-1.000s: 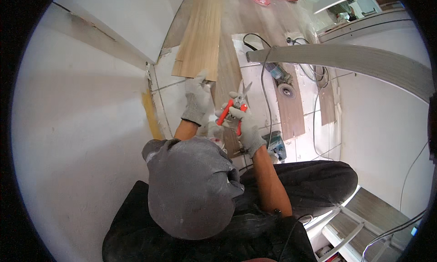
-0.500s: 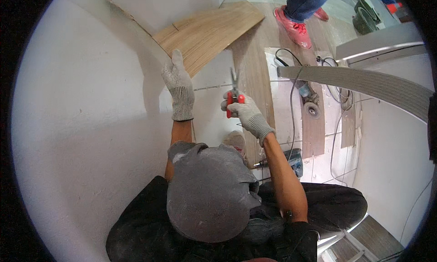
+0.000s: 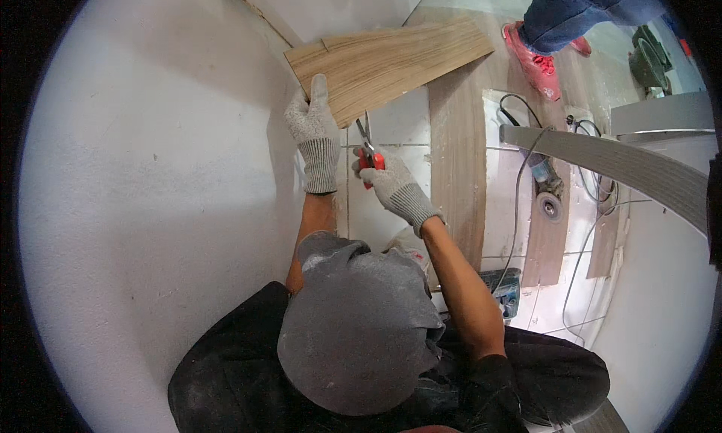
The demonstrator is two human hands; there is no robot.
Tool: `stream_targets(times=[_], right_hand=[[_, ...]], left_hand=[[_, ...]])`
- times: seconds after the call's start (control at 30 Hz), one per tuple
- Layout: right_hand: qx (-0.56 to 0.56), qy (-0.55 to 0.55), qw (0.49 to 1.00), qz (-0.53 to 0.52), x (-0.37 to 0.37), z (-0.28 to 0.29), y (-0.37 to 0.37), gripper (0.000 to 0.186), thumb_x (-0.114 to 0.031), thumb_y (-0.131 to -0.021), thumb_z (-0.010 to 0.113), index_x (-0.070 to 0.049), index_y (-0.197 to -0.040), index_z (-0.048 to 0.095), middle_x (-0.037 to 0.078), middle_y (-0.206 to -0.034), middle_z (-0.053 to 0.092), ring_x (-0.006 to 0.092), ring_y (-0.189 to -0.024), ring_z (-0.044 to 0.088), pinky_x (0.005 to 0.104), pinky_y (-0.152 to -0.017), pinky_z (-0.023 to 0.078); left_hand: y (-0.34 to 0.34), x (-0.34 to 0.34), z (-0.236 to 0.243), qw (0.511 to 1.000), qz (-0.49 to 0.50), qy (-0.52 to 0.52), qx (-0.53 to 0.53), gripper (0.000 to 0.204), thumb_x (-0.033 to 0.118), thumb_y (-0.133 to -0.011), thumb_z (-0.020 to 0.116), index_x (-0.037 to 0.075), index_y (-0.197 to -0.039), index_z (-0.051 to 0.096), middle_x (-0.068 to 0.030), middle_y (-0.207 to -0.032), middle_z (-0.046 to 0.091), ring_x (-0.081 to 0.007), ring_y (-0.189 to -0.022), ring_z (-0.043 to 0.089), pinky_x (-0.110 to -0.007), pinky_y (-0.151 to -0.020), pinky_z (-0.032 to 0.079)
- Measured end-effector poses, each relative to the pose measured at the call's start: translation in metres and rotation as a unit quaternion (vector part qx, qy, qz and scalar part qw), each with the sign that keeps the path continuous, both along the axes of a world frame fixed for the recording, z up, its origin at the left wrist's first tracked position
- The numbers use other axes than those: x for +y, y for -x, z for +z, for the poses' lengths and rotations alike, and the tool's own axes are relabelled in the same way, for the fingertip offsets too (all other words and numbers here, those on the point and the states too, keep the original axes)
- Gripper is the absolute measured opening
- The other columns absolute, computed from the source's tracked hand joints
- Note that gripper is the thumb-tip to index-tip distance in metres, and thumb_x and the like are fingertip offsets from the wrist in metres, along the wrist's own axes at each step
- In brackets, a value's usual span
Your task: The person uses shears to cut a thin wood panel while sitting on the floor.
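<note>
Both my hands wear pale knitted work gloves with grey ribbed cuffs. My left hand [image 3: 314, 136] grips the near left end of a brown wood-grain floor plank [image 3: 406, 60], its thumb lying on the top face and its other fingers partly hidden. The plank has a notch cut along its far edge and lies tilted beside the wall. In my right hand [image 3: 395, 186] are pliers with red handles [image 3: 370, 161], closed in my fingers. Their narrow metal jaws point up, slightly parted, just short of the plank's near edge.
An angle grinder [image 3: 543, 173] with cables lies on the floor at right, under a curved grey beam [image 3: 594, 148]. A drill [image 3: 505, 290] sits near my right forearm. A person in jeans and red shoes [image 3: 532, 64] stands far right, near a dark bucket [image 3: 647, 64].
My right hand has moved left with the pliers, bringing the jaws nearer the plank, and their handles look closer together. The whole scene has shifted right in view.
</note>
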State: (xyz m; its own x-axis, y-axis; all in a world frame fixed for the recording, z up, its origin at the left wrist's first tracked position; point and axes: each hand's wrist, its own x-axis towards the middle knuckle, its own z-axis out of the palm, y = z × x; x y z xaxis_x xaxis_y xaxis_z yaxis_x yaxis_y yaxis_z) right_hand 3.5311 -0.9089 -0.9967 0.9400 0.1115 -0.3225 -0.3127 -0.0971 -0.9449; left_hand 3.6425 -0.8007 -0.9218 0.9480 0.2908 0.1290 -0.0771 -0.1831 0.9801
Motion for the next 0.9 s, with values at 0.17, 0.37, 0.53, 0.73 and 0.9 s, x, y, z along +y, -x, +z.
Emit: stream_targets(times=[0.17,0.37,0.53,0.73,0.9], right_hand=[[-0.038,0.045,0.998,-0.015,-0.002,-0.002,-0.015,0.034,-0.017,-0.093,0.061,0.001,-0.122,0.063,0.009,-0.095,0.070,0.0188,-0.086,0.064,0.0338,-0.083,0.052],[-0.099,-0.008,0.995,-0.018,-0.011,0.003,-0.020,0.034,-0.023,-0.094,0.060,0.001,-0.118,0.062,0.010,-0.085,0.063,0.0214,-0.082,0.060,0.0353,-0.081,0.050],[-0.084,0.059,0.995,0.006,-0.010,0.007,-0.025,0.034,-0.027,-0.094,0.060,0.001,-0.113,0.062,0.014,-0.083,0.062,0.0249,-0.081,0.060,0.0368,-0.081,0.049],[-0.087,0.092,0.992,0.021,-0.020,-0.006,-0.030,0.031,-0.027,-0.095,0.059,0.000,-0.109,0.061,0.018,-0.091,0.064,0.0321,-0.090,0.062,0.0416,-0.085,0.050],[-0.049,0.063,0.997,0.024,-0.026,0.008,-0.028,0.035,-0.032,-0.099,0.056,-0.002,-0.117,0.063,0.027,-0.108,0.067,0.0463,-0.108,0.064,0.0508,-0.094,0.050]], left_hand=[[0.000,-0.002,-0.003,0.999,0.012,0.027,-0.020,0.048,0.038,-0.101,0.072,-0.008,-0.114,0.072,-0.0117,-0.089,0.074,-0.0140,-0.077,0.068,-0.033,-0.070,0.057],[-0.001,-0.003,-0.001,1.000,-0.005,0.020,-0.003,0.047,0.040,-0.099,0.074,-0.007,-0.105,0.074,-0.0109,-0.085,0.074,-0.0142,-0.075,0.067,-0.033,-0.069,0.056],[-0.005,0.010,-0.013,0.998,-0.007,-0.064,0.007,0.050,0.041,-0.099,0.074,-0.003,-0.078,0.063,-0.0067,-0.069,0.060,-0.0124,-0.064,0.054,-0.035,-0.059,0.048],[-0.011,0.011,-0.038,0.993,-0.020,-0.118,-0.013,0.063,0.049,-0.102,0.067,0.003,-0.066,0.043,-0.0020,-0.062,0.041,-0.0118,-0.062,0.039,-0.038,-0.056,0.038],[-0.010,0.010,-0.035,0.995,-0.050,-0.092,0.005,0.053,0.046,-0.105,0.063,-0.006,-0.112,0.071,-0.0060,-0.088,0.068,-0.0122,-0.080,0.063,-0.032,-0.071,0.055]])
